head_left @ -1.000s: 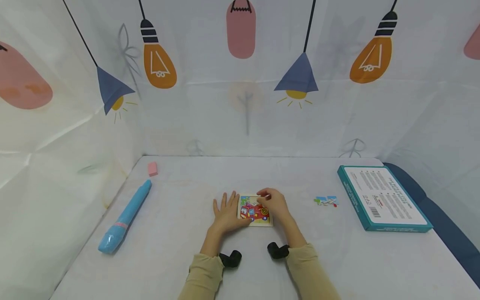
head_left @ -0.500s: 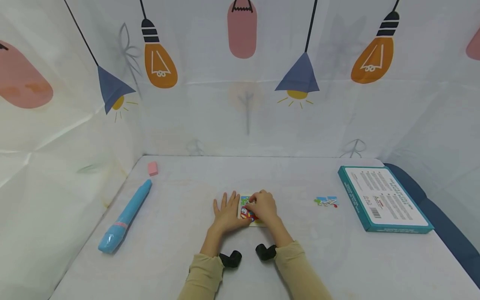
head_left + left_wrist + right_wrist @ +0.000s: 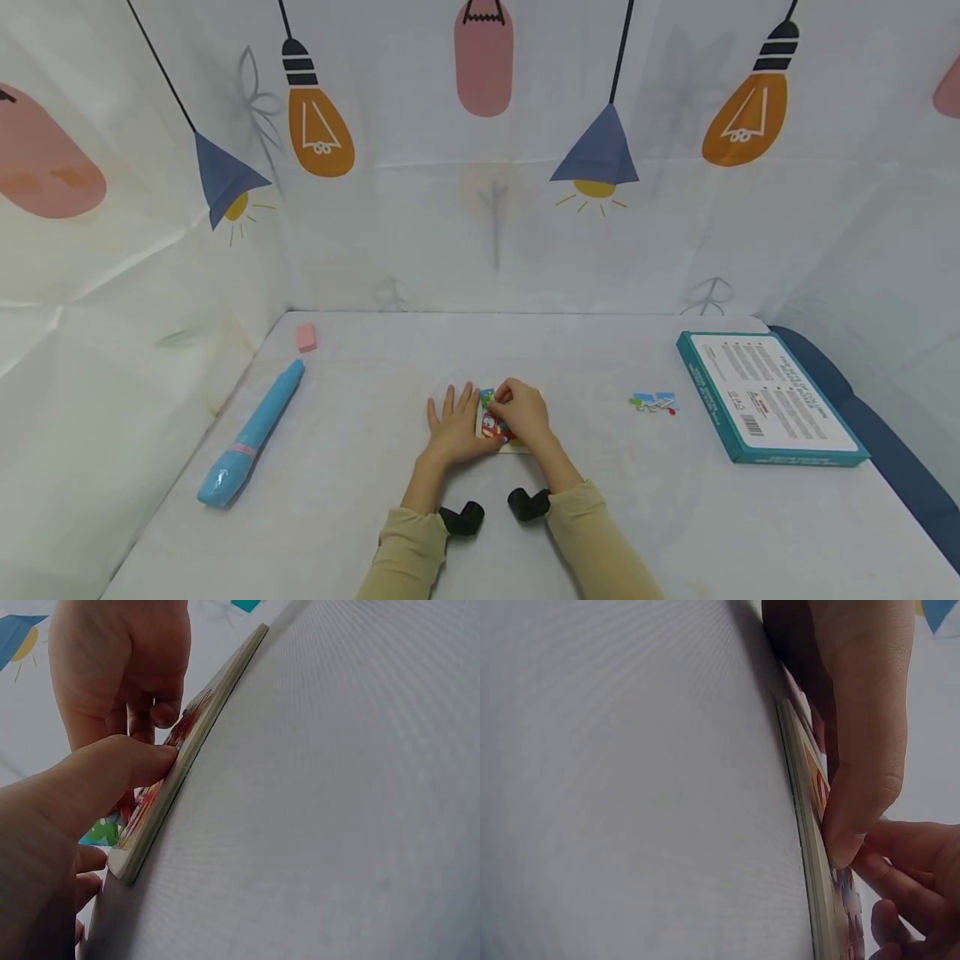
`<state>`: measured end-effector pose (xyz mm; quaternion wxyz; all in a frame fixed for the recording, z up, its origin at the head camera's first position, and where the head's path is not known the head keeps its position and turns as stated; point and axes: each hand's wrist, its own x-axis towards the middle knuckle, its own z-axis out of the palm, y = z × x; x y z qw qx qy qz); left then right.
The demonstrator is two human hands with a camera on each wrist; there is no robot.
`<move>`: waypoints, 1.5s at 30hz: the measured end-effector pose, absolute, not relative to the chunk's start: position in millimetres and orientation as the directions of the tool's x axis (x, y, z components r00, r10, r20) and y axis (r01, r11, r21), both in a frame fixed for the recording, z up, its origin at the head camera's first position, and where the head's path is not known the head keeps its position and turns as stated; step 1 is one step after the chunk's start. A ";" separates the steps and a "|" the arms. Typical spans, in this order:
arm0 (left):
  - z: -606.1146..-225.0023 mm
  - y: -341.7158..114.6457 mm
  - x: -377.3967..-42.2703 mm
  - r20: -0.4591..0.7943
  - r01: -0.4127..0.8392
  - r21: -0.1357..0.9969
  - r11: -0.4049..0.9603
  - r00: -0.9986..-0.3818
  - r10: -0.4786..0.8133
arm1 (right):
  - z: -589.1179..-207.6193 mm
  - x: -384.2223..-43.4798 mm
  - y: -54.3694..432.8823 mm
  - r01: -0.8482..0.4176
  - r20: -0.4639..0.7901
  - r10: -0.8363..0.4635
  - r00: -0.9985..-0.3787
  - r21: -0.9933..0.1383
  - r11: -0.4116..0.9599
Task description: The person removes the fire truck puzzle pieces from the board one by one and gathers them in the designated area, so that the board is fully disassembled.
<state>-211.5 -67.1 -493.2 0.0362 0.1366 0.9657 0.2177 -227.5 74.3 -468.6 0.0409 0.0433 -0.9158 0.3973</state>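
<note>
Small square wooden puzzle board w/ red fire-truck picture (image 3: pixel 491 427) lies flat on the white cloth-covered table (image 3: pixel 360 500), centre, just in front of the person. Left hand (image 3: pixel 452 431) flat on the table beside the board's left edge, fingers straight and spread; left wrist view shows the thumb (image 3: pixel 112 769) pressed against the board's rim (image 3: pixel 187 761), steadying it. Right hand (image 3: pixel 521 414) on top of the board, covering most of the picture, fingers bent down; right wrist view shows fingertips (image 3: pixel 851 840) pressing on the board face (image 3: pixel 814 847). Can't tell whether a piece is pinched under those fingers or they only push one in – hidden by the hand itself. Progress, judging: the visible strip of picture looks filled and level, so most of the puzzle seems in place. Still loose: small cluster of blue/white/red puzzle pieces (image 3: pixel 652 402), on the table to the right, well apart from the board, between it and the teal-edged flat box lying back side up (image 3: pixel 768 396). So not finished; I'd say at least those pcs are left, plus whatever sits under the right hand. Far left: light blue folded umbrella (image 3: pixel 251 433) and small pink block (image 3: pixel 304 337), untouched, well away from the work.
</note>
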 end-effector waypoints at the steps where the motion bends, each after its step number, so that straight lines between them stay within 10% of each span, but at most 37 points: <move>1: -493.6 -67.1 -211.7 -0.010 0.248 0.434 0.866 -0.960 0.280 | -468.0 -227.3 74.6 -0.102 0.106 -0.036 -0.994 -0.731 0.675; 20: -491.8 -65.5 -210.9 -0.021 0.230 0.437 0.870 -0.964 0.265 | -461.1 -231.2 116.8 0.072 -0.013 0.154 -0.988 -0.920 0.386; 45: -491.2 -66.1 -210.2 -0.023 0.222 0.464 0.858 -0.965 0.263 | -460.2 -219.4 195.9 0.166 0.011 0.356 -0.934 -0.870 0.464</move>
